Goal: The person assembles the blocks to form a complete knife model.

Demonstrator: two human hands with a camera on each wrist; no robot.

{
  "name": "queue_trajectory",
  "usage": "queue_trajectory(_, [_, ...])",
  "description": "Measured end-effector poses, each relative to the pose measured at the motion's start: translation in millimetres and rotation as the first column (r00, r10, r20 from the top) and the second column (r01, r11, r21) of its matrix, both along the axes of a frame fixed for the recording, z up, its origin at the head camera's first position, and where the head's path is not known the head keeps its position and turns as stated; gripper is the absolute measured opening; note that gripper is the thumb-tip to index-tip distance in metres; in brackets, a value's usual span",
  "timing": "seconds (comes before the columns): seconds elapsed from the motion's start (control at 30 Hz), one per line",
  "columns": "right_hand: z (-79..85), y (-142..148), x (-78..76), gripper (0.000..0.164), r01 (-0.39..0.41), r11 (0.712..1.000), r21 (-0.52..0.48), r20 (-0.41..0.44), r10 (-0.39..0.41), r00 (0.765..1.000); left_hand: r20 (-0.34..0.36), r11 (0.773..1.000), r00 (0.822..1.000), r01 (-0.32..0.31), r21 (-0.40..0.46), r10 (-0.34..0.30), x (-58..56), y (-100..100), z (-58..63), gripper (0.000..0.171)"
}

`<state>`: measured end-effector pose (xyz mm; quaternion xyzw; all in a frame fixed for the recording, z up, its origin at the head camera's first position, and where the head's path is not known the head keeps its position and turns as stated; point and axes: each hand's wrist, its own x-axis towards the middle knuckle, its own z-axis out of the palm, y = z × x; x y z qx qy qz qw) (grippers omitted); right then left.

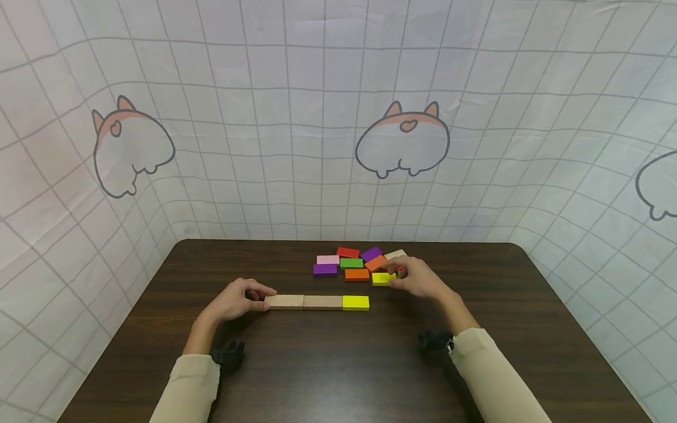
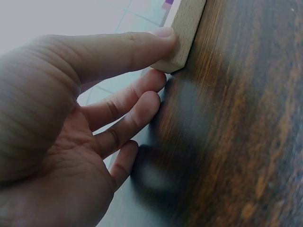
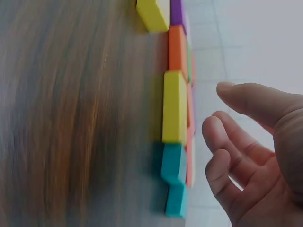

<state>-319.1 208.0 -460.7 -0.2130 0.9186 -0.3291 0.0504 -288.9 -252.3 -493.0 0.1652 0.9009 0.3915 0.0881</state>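
Note:
A row of two plain wooden blocks point(image 1: 323, 302) and a yellow block point(image 1: 355, 303) lies end to end on the table. My left hand point(image 1: 240, 298) pinches the row's left end block point(image 1: 285, 302). In the left wrist view its thumb lies on the front face of that wooden block point(image 2: 185, 35); the index finger is mostly hidden. Over the right side of a colourful cluster hovers my right hand point(image 1: 420, 279), beside another yellow block point(image 1: 383, 279). The right wrist view shows its fingers apart from this yellow block point(image 3: 175, 108) and holding nothing.
Behind the row lie purple point(image 1: 325, 270), pink point(image 1: 328, 259), red point(image 1: 348, 252), green point(image 1: 351, 264) and orange point(image 1: 357, 275) blocks. Teal blocks point(image 3: 173, 163) show in the right wrist view. A grid-patterned cloth point(image 1: 296, 147) encloses the dark wooden table point(image 1: 296, 376).

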Motion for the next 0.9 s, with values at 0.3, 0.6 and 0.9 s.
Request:
queue_trajectory(0.3, [-4.5,18,-10.2,0.049,0.022,0.998,0.063,0.022,-0.024,0.999,-0.006,1.0,1.0,0.004,-0.006,-0.004,-0.1,0,0.6,0.028])
queue_trajectory(0.6, [-10.1,18,-19.2,0.049,-0.009,0.993,0.117,0.014,0.008,1.0,-0.005,1.0,1.0,0.004,-0.009,-0.004,0.6,0,1.1,0.028])
queue_trajectory(0.9, [-13.6,11,-25.2,0.048,-0.022,0.986,0.165,0.008,0.021,1.0,0.006,1.0,1.0,-0.004,0.004,0.004,1.0,1,0.3,0.028])
